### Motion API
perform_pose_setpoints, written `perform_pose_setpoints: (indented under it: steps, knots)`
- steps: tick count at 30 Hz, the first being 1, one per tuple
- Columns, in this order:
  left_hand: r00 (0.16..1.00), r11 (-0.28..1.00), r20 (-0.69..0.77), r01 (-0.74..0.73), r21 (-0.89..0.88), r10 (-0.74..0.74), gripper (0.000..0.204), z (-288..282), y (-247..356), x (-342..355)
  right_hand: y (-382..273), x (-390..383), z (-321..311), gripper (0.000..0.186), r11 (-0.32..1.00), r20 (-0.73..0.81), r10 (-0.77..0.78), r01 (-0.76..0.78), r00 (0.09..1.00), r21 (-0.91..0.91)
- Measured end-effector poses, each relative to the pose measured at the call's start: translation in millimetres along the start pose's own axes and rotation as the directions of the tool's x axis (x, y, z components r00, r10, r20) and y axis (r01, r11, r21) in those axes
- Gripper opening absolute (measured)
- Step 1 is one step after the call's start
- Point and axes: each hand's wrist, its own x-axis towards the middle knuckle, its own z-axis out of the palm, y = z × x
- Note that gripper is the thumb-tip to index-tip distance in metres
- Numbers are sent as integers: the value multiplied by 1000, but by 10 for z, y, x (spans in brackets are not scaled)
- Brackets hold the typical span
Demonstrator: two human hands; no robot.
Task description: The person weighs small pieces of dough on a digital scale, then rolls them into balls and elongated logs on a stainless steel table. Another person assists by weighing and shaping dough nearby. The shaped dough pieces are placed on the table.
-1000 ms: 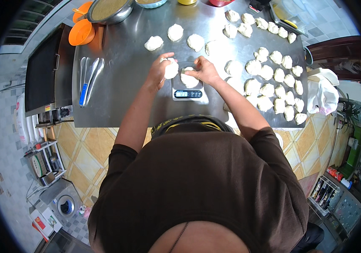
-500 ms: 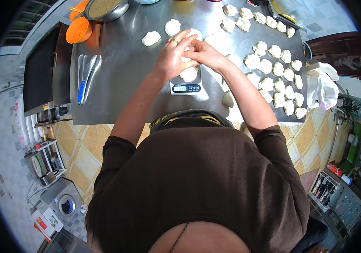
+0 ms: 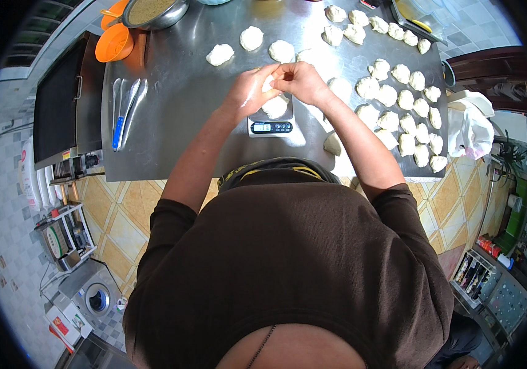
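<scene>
Left hand [image 3: 246, 91] is curling partly closed around a dough lump [image 3: 268, 85], thumb side toward the other hand. Right hand [image 3: 303, 82] is meeting it from the other side, thumb and fingers bent in and pinching at the same lump. Lump is sitting between both hands, just above the far part of the digital scale [image 3: 271, 127]; fingers are hiding most of it. Second dough piece [image 3: 274, 107] is resting on the scale's platform, partly under the hands. Scale is standing near the front edge of the steel table [image 3: 171, 123], display lit.

Containers: steel pan [image 3: 179, 18], far left, is holding a beige mass [image 3: 153, 11]. Orange bowl [image 3: 107, 54] is sitting beside it; can't tell contents. Second orange container [image 3: 116, 8] is showing behind the pan handle. Light blue dish [image 3: 214, 1] is getting cut off at the top edge. Clear plastic box [image 3: 437, 15] is standing at the far right corner, something yellow [image 3: 421, 26] showing at its near side; can't tell if inside.

Dough portions [image 3: 387, 96] are lying in rows on the right.
</scene>
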Motion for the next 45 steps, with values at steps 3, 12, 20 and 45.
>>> perform_pose_setpoints:
  steps: [3,12,20,45]
  knots:
    - [998,998,61,27,49,-30,48,-12,39,-7,-6,-21,45,18,992,-33,-9,5,999,-126]
    - [992,966,-84,112,233,-94,30,66,-862,-261,268,-184,-37,9,654,250,120,-266,961,708]
    - [702,575,177,680,-454,-690,40,-72,-591,-297,927,88,417,22,903,-27,220,-214,975,-374]
    - [996,971,-90,31,236,-10,21,213,-636,-117,-31,-45,162,13,957,21,-156,156,988,-244]
